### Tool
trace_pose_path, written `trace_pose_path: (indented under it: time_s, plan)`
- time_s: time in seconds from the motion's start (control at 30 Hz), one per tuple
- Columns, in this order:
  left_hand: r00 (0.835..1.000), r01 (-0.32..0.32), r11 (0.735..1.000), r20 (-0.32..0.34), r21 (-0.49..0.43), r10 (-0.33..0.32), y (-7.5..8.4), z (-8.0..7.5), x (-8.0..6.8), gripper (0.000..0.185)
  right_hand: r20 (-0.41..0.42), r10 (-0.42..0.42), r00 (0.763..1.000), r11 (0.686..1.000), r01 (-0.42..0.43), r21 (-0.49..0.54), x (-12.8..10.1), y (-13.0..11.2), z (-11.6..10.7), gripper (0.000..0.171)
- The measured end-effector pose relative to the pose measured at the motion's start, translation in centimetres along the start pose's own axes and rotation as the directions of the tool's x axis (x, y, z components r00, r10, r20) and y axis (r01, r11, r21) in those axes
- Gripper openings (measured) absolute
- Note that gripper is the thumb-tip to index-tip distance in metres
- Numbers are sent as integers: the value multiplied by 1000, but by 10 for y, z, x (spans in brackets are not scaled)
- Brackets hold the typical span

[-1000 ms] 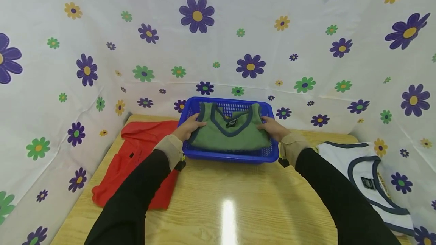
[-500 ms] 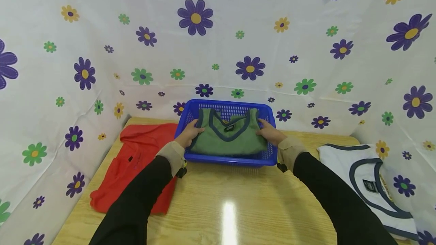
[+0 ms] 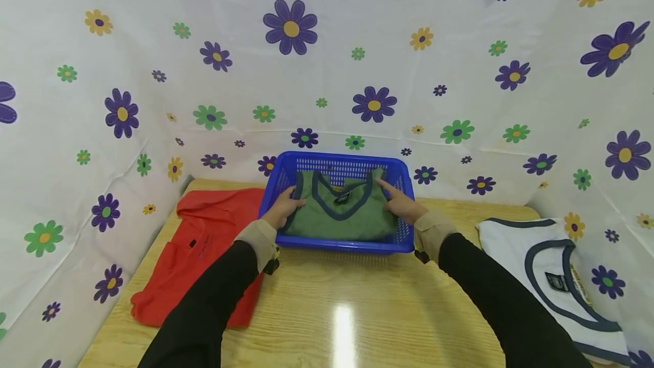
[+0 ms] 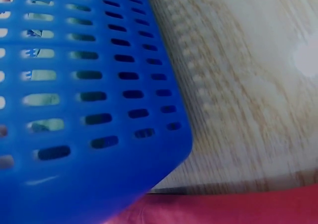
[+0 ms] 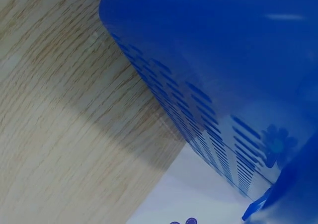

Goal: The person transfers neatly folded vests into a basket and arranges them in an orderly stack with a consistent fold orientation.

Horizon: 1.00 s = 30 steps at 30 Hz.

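Both arms are extended forward over the surface, black sleeves with tan cuffs at the wrists. The green shirt is seen folded inside the blue basket, which is set at the far middle of the surface, against the flowered backdrop.

Left hand: placed at the shirt's left edge, just inside the basket's left wall; fingers are curled over the cloth edge, thumb on top, so the shirt is pinched there.

Right hand: laid on the shirt's right side, palm down; the index finger is held straight and pointed toward the collar, the other fingers are only loosely bent. The cloth is pressed, not gripped, as far as can be seen.

Wrist views: only the basket's slotted wall and wood grain are shown; neither hand is visible in them.

A red garment is spread left of the basket, touching its corner. A white shirt with dark trim is laid at the right edge.
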<state>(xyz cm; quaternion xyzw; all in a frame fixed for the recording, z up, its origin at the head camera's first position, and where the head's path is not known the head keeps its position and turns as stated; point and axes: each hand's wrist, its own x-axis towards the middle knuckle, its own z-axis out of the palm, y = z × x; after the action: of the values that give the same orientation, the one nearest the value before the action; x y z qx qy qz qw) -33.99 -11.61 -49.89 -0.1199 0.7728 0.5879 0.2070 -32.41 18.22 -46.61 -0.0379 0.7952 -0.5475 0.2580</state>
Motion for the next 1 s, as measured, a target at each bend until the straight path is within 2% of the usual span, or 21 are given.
trace_pose_path:
  time_s: [0.17, 0.33, 0.37, 0.4, 0.47, 0.5, 0.53, 0.57, 0.67, 0.7, 0.73, 0.77, 0.8, 0.83, 0.87, 0.93, 1.0]
  plan:
    - [1000, 24, 1000, 20, 3, -24, -3, 0, 4, 67, -4, 31, 1000, 995, -31, -98, 3, 3, 0, 75]
    - [997, 69, 995, 31, 69, -71, -5, -1, 5, 68, -18, 81, 997, 979, -83, -187, 1, 2, 6, 71]
    - [996, 82, 993, 29, 82, -84, -6, -1, 8, 68, -26, 96, 995, 975, -99, -201, 2, 2, 7, 71]
    - [996, 85, 992, 27, 92, -88, -15, -2, 18, 68, -34, 112, 993, 969, -117, -218, 2, 3, 8, 70]
    - [996, 88, 989, 22, 118, -91, -39, -6, 53, 71, -43, 127, 991, 960, -134, -244, 7, 8, 9, 70]
    - [995, 97, 988, 19, 118, -100, -56, -8, 79, 73, -51, 133, 990, 955, -141, -259, 11, 13, 9, 70]
    - [994, 103, 987, 10, 126, -105, -75, -11, 109, 76, -54, 132, 990, 950, -142, -279, 16, 17, 8, 70]
    - [995, 102, 987, 4, 127, -104, -96, -14, 142, 80, -45, 96, 994, 951, -105, -290, 26, 31, 4, 70]
    - [996, 93, 987, -6, 128, -93, -160, -24, 243, 97, -35, 87, 996, 937, -94, -335, 34, 38, 3, 70]
    - [996, 90, 990, -7, 113, -90, -174, -26, 266, 103, -36, 92, 995, 933, -98, -346, 34, 37, 4, 70]
    - [997, 78, 991, -12, 108, -77, -183, -27, 280, 109, -33, 98, 995, 932, -104, -348, 32, 34, 5, 71]
    - [998, 66, 993, -11, 96, -65, -186, -28, 286, 116, -31, 102, 994, 928, -107, -356, 30, 31, 6, 71]
    - [999, 53, 995, -8, 90, -53, -182, -28, 282, 121, -35, 144, 989, 919, -147, -365, 20, 17, 11, 71]
    - [999, 40, 995, -2, 86, -40, -172, -26, 268, 124, -28, 142, 989, 915, -142, -377, 16, 14, 12, 69]
    - [1000, 17, 997, 16, 79, -18, -156, -23, 245, 124, -22, 143, 989, 913, -141, -383, 12, 10, 13, 69]
    - [998, 12, 995, 57, 103, -18, -108, -15, 172, 119, -12, 156, 988, 905, -148, -398, 6, 4, 15, 67]
    - [993, 7, 990, 113, 142, -23, -62, -8, 100, 105, -2, 164, 987, 895, -149, -420, 2, 1, 17, 66]
